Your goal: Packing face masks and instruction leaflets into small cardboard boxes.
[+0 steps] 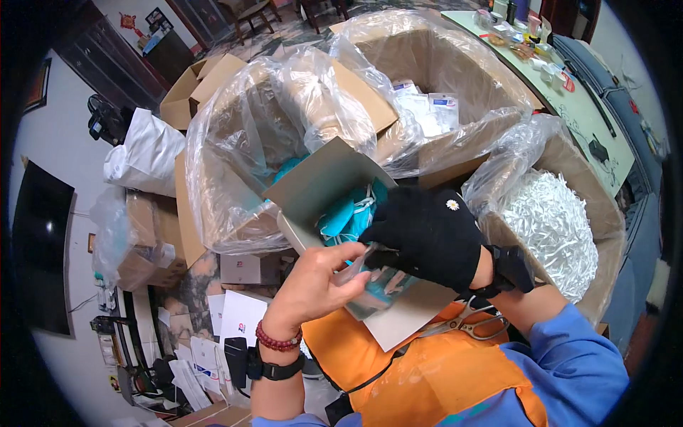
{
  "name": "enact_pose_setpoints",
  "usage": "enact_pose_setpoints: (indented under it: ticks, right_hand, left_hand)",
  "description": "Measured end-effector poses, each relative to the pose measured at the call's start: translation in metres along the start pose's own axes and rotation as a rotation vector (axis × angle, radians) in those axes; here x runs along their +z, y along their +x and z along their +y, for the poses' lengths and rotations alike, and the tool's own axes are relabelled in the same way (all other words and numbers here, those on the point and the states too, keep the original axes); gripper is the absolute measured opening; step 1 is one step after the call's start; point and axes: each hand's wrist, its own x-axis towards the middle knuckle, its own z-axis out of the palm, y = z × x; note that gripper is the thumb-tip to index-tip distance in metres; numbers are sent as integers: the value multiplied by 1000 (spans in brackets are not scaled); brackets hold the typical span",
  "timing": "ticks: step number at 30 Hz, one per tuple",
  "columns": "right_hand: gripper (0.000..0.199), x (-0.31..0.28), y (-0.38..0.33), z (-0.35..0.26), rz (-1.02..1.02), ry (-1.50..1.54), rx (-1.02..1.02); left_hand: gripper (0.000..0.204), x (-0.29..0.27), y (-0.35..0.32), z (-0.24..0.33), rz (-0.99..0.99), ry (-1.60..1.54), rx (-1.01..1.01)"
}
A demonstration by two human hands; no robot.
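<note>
An open cardboard box (329,165) rests at my lap with teal face masks (343,219) inside, their white straps tangled. My bare left hand (316,281) is closed, thumb and forefinger pinching the edge of a clear plastic bag (376,297) that has something teal in it. On the bag's other side is my right hand (427,231), in a black glove, its thumb at the bag's mouth and its fingers curled against the plastic. Those fingers are partly hidden. Scissors (473,322) with metal handles lie on my orange apron (420,363), just below the box.
Large plastic-lined cartons stand ahead; one (235,142) has teal items, another (491,71) white packets (435,110). White shredded paper (551,231) fills a carton at right. A cluttered table (569,107) is at far right. White flat boxes (242,317) lie at left.
</note>
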Motion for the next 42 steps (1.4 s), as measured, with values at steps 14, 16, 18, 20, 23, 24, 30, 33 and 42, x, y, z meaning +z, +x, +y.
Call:
enact_pose_setpoints:
  ticks: [14, 16, 18, 20, 23, 24, 30, 33, 42]
  right_hand:
    - [13, 23, 8, -18, 28, 288, 124]
    - [10, 28, 6, -18, 106, 308, 96]
    - [4, 30, 2, -18, 21, -18, -84]
    - [4, 25, -2, -30, 30, -34, -162]
    - [10, 23, -13, -34, 78, -154, -312]
    - [11, 18, -14, -33, 73, -159, -274]
    - [16, 5, -25, -42, 113, -233, -327]
    - [18, 6, -35, -44, 21, -239, -267]
    - [14, 4, -23, -7, 99, -62, 185]
  left_hand:
    - [20, 25, 5, -14, 459, -83, 91]
    - [20, 32, 9, -12, 511, -51, 105]
    - [25, 40, 12, -13, 595, -77, 64]
    - [25, 45, 15, -27, 637, -49, -67]
    - [31, 46, 22, -40, 640, -113, -276]
    - [32, 46, 23, -41, 625, -48, -280]
    - [32, 51, 40, -64, 617, 221, -305]
    - [33, 52, 43, -80, 661, 305, -282]
    - [11, 25, 24, -25, 856, 402, 23]
